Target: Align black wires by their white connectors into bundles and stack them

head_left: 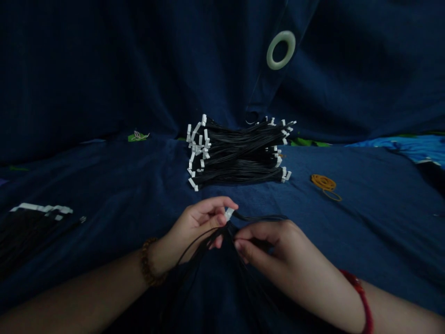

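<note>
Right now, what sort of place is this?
Probably an improvised indoor workspace: dark blue cloth lies spread out, a curtain with a pale ring hangs behind, and black wires with white connectors lie stacked.

No lettering, label, brand, number or sign can be read anywhere here.

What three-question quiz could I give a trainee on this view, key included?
1. True or false: the yellow-brown coil lies to the right of the black wire pile.
2. Which hand pinches the white connector at the front: A) left, B) right?
3. Fill in: the right arm wears a ____ bracelet.

Key: 1. True. 2. A, the left hand. 3. Red.
</note>
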A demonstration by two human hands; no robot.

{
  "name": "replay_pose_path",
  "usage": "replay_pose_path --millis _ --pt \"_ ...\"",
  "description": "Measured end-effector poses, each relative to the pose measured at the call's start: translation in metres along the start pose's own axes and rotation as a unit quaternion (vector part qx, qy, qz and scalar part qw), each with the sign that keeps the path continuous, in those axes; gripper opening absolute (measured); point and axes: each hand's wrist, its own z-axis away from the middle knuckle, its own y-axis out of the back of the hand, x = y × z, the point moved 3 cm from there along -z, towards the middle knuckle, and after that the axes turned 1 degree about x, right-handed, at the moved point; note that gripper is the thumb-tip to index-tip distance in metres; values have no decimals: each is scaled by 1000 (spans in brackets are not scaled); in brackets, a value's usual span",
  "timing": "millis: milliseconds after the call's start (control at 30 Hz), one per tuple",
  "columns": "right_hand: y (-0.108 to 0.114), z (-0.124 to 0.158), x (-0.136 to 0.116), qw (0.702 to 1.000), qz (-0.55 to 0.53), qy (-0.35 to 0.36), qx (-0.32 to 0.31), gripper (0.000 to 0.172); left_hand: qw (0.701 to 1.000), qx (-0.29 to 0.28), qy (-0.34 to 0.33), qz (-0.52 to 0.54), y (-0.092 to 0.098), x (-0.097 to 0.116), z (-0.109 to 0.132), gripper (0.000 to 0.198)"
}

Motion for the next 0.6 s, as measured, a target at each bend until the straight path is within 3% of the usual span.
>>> replay_pose_path --millis 267,333,400,500,533,600 --pt "8 -3 6 995 88 -28 34 16 999 6 42 21 1 -5 -2 30" --pt "11 -5 10 998 10 -57 20 15 997 17 73 33 1 -7 -1 30" --pt "16 -6 16 985 -130 -103 -40 19 994 31 93 51 1 -7 1 31" --pt "30 -5 22 910 -360 -144 -147 17 993 46 96 59 1 -6 2 35" --pt "38 -5 23 888 -409 -138 -159 15 993 47 96 55 2 -6 2 34" --pt "55 -5 25 895 -421 -100 -112 11 993 47 99 50 2 -7 2 34"
